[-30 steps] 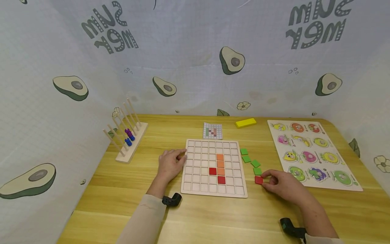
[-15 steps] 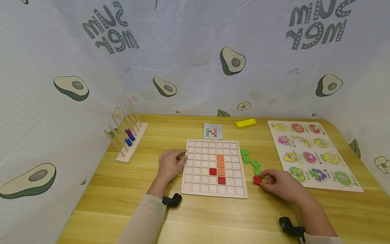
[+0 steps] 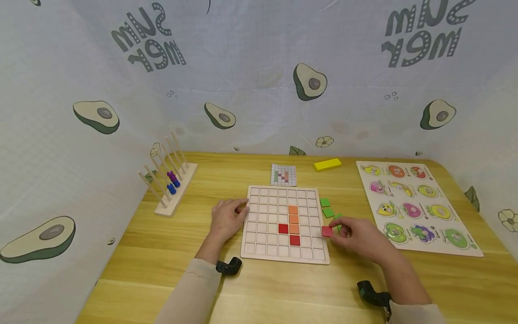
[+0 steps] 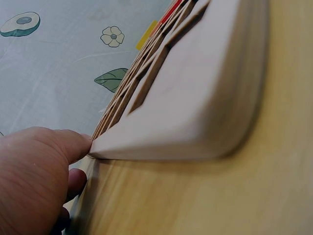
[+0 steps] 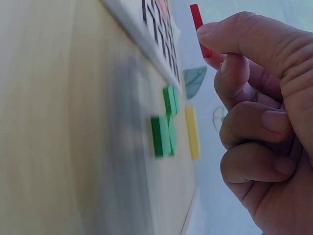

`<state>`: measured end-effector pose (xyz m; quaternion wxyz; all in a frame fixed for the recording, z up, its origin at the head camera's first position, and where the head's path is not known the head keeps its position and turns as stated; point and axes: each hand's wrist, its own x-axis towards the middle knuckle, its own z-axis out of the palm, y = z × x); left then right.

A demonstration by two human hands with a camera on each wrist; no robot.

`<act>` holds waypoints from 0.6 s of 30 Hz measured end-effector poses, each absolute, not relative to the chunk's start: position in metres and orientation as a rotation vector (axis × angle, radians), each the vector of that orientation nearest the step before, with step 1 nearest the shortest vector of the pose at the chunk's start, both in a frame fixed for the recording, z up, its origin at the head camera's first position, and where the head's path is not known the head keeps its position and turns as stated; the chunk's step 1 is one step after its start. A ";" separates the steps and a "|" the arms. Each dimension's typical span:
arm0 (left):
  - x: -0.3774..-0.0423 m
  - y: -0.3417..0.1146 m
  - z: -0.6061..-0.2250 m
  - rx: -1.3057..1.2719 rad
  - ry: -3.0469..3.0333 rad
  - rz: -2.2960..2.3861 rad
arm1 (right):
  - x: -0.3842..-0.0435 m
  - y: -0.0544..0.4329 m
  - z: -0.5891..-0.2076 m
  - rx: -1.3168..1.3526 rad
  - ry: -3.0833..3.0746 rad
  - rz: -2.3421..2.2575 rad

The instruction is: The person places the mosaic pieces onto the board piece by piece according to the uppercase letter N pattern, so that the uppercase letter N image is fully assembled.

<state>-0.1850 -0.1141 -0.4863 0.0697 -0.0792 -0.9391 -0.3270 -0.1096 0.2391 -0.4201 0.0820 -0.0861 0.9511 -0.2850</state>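
Between thumb and fingertip, my right hand (image 3: 362, 237) pinches a red square tile (image 3: 327, 231). The tile is raised over the right edge of a wooden grid board (image 3: 259, 253); the right wrist view shows the tile (image 5: 199, 30) clear of the table. Two red tiles (image 3: 295, 240) and a column of orange tiles (image 3: 293, 219) lie in the board's cells. My left hand (image 3: 228, 219) rests at the board's left edge, its fingertips touching the rim; the left wrist view shows a digit against the board (image 4: 166, 132). Green tiles (image 3: 328, 212) lie right of the board, some partly hidden behind my right hand.
A small pattern card (image 3: 283, 175) lies behind the board, with a yellow block (image 3: 328, 164) to its right. At the right is a fruit puzzle board (image 3: 412, 210). A wooden peg stand (image 3: 176, 192) with blue and purple pieces stands at the left.
My right hand has lifted the red tile off the table and carried it left to the board's right edge. The left hand stays at the board's left edge.
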 end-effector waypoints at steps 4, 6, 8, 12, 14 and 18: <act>-0.185 -0.115 -0.488 -0.246 -2.828 -0.980 | -0.116 0.226 -0.418 -0.253 2.819 -0.845; -0.186 -0.115 -0.488 -0.248 -2.826 -0.981 | -0.119 0.218 -0.417 -0.249 2.793 -0.848; -0.186 -0.114 -0.488 -0.250 -2.824 -0.982 | -0.122 0.211 -0.416 -0.260 2.777 -0.851; -0.186 -0.114 -0.488 -0.247 -2.821 -0.986 | -0.129 0.197 -0.418 -0.267 2.748 -0.886; -0.186 -0.114 -0.487 -0.244 -2.824 -0.987 | -0.133 0.191 -0.421 -0.269 2.738 -0.902; -0.186 -0.114 -0.487 -0.240 -2.829 -0.980 | -0.140 0.178 -0.428 -0.291 2.718 -0.945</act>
